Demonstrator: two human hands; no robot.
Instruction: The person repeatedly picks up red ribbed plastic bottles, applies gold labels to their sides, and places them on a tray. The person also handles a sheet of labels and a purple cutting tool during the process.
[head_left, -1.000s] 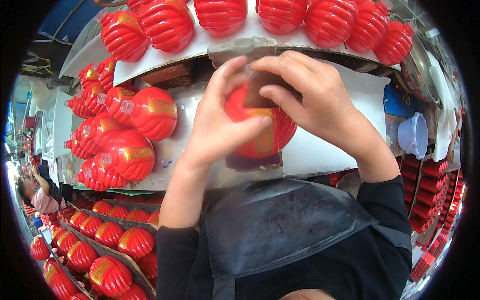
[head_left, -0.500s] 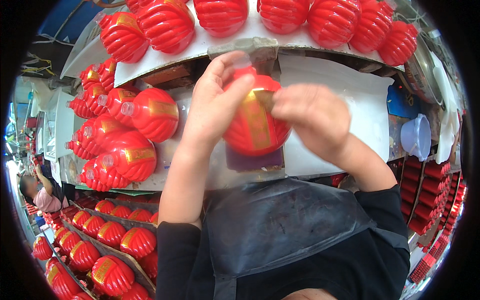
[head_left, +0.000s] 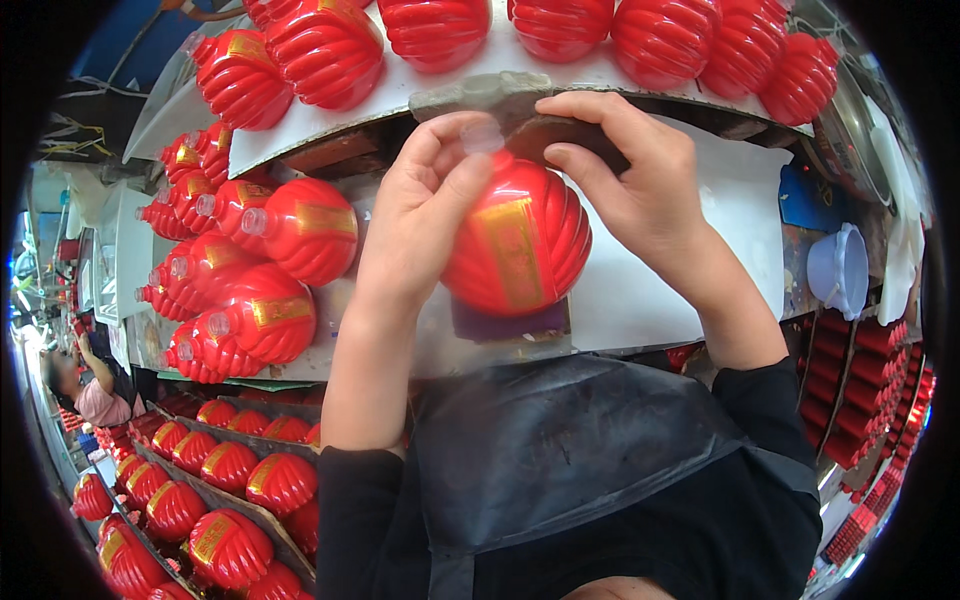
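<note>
My left hand (head_left: 415, 200) is closed around the neck of a round red ribbed bottle (head_left: 560, 240), its fingers beside the clear plastic mouth (head_left: 482, 138). A gold label strip (head_left: 515, 255) runs down the bottle's front. Above and right of the bottle, my right hand (head_left: 645, 165) pinches a thin, dark brown flat piece (head_left: 580, 138) between thumb and fingers, apart from the label; its exact kind does not show. Under the bottle lies a dark purple pad (head_left: 510, 322) on the worktable.
Red bottles (head_left: 300, 232) with gold labels cluster at the left of the table. More red bottles (head_left: 435, 30) line a raised white shelf (head_left: 400, 95) at the back. White sheeting (head_left: 740, 200) and a pale blue bucket (head_left: 838, 272) are right. Racks of red bottles (head_left: 230, 550) stand lower left.
My right hand has moved up and slightly right, off the label, with the brown piece now above the bottle. The left hand keeps its hold on the neck.
</note>
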